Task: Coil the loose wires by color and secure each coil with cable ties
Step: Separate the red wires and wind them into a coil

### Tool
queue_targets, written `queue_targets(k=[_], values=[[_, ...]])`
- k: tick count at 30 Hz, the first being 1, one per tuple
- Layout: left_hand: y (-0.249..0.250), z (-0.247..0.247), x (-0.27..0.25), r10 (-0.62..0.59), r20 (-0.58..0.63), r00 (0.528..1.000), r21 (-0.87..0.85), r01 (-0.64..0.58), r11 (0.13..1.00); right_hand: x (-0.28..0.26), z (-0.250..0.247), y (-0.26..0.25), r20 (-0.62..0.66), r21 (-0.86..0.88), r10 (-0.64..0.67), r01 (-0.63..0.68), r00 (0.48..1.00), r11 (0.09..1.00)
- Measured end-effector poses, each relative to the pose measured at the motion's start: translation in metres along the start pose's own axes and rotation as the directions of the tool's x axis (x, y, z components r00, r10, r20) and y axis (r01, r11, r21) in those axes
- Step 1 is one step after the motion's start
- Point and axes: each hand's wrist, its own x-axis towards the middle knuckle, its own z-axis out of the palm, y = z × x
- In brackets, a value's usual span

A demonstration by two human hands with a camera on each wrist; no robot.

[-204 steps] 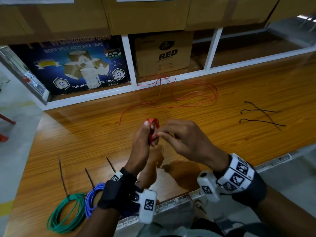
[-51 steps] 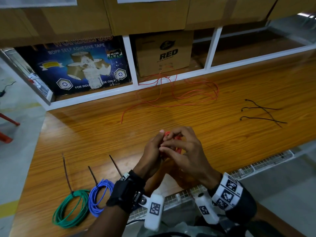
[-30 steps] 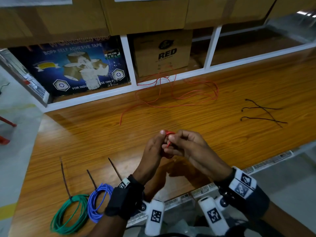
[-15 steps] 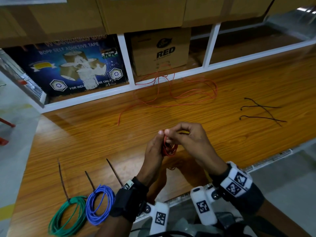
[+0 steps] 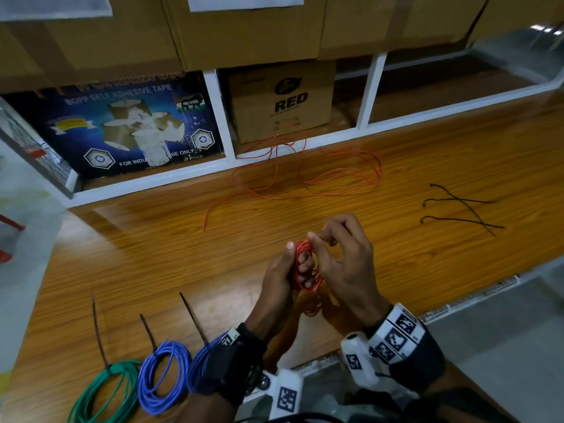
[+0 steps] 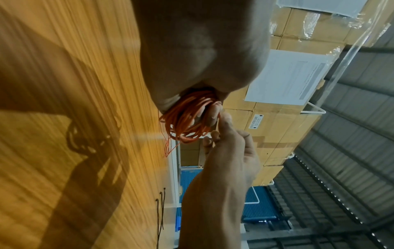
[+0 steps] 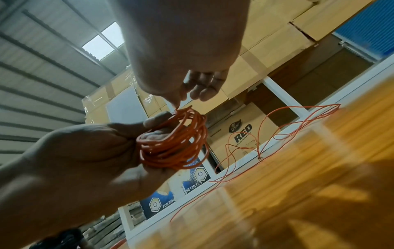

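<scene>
Left hand: the left hand [image 5: 279,271] grips a small red wire coil [image 5: 305,267] — the loops wrap round its fingers, the thumb pressing them from the left.
Right hand: the right hand [image 5: 345,264] pinches the wire at the top of the coil between thumb and forefinger, its other fingers curled loosely.
Coil position: held above the wooden table [image 5: 152,254], near the front edge, roughly mid-table.
Loose red wire: the uncoiled length [image 5: 305,175] lies in slack loops at the far side of the table, against the white shelf frame [image 5: 225,132], with one free end pointing toward the near left.
Spare cable ties: three black ties [image 5: 457,209] lie crossed on the table to the far right, well apart from the hands.
Finished coils: a green coil [image 5: 103,392] and two blue coils [image 5: 158,380] sit at the near left, side by side — each with a dark tie tail sticking up and away.
Shelf: a blue tape carton [image 5: 128,123] and a brown box marked RED [image 5: 280,102] stand behind the table.
</scene>
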Motion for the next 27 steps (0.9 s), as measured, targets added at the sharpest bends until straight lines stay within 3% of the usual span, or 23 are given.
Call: queue_targets(k=[6, 10, 12, 15, 17, 20, 25, 27], values=[[-0.004, 0.003, 0.01, -0.028, -0.006, 1.0, 0.043, 0.028, 0.999, 0.001, -0.021, 0.015, 0.148, 0.093, -0.027, 0.013, 0.989, 0.996], [-0.003, 0.01, 0.016, -0.051, 0.0, 0.999, 0.122, 0.051, 0.991, 0.017, -0.044, 0.028, 0.352, 0.055, -0.061, 0.044, 0.934, 0.998], [0.002, 0.019, 0.018, -0.061, 0.043, 0.997, 0.188, 0.051, 0.981, 0.028, -0.06, 0.033, 0.486, 0.046, -0.026, 0.004, 0.874, 0.999], [0.005, 0.031, 0.026, -0.047, 0.085, 0.995, 0.245, 0.025, 0.969, 0.041, -0.074, 0.038, 0.707, -0.04, -0.028, 0.08, 0.707, 0.996], [0.005, 0.035, 0.032, -0.034, 0.093, 0.995, 0.267, 0.008, 0.964, 0.043, -0.072, 0.043, 0.746, 0.004, -0.024, 0.032, 0.666, 0.999], [0.004, 0.041, 0.04, -0.016, 0.067, 0.998, 0.303, -0.005, 0.953, 0.035, -0.063, 0.053, 0.663, 0.106, 0.002, -0.097, 0.749, 0.99], [-0.009, 0.045, 0.051, -0.012, 0.032, 0.999, 0.344, 0.001, 0.939, 0.006, -0.048, 0.063, 0.512, 0.022, 0.036, -0.055, 0.858, 0.998], [-0.013, 0.05, 0.054, -0.008, 0.012, 1.0, 0.368, 0.003, 0.93, 0.003, -0.045, 0.068, 0.454, 0.096, 0.074, -0.131, 0.888, 0.987]])
